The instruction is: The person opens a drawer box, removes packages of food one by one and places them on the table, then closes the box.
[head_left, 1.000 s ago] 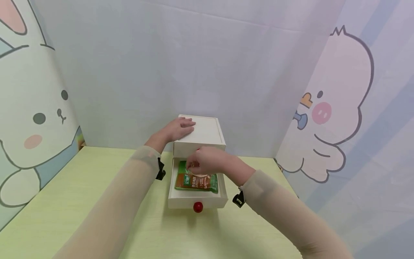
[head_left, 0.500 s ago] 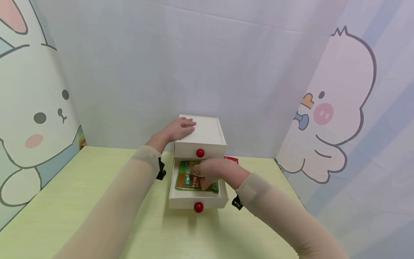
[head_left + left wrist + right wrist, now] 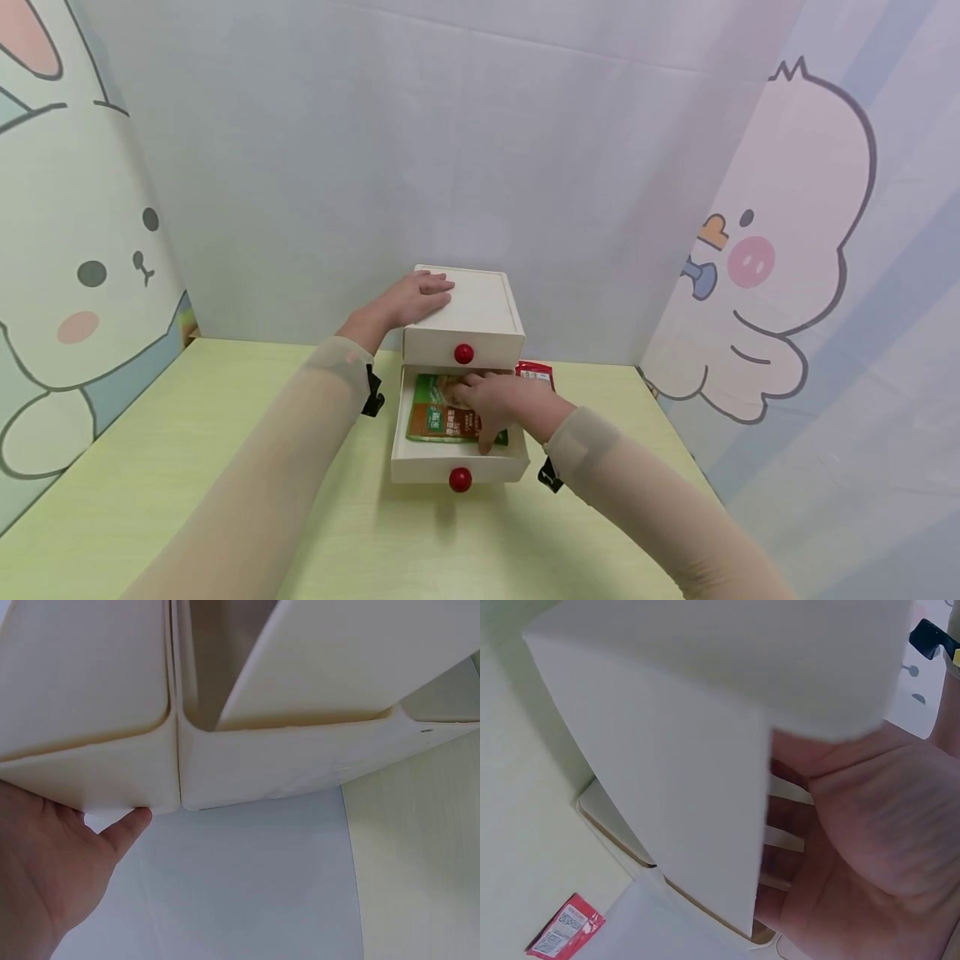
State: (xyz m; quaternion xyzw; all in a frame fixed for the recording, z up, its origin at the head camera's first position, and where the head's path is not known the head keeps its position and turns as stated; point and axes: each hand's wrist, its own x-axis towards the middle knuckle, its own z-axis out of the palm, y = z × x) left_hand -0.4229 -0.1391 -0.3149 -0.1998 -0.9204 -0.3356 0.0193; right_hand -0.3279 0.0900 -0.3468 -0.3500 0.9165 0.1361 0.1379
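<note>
Right-hand fingers partly cover a flat green-and-brown packet.

- We see a red packet, partly hidden, right of centre.
- We find a yellow-green surface across the lower frame.
- Pale grey cloth fills our upper middle.
- A cartoon rabbit far left, a cartoon chick far right.

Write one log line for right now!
left hand: on cabinet | right hand: over green packet | lower drawer: open | red packet: beside cabinet
</note>
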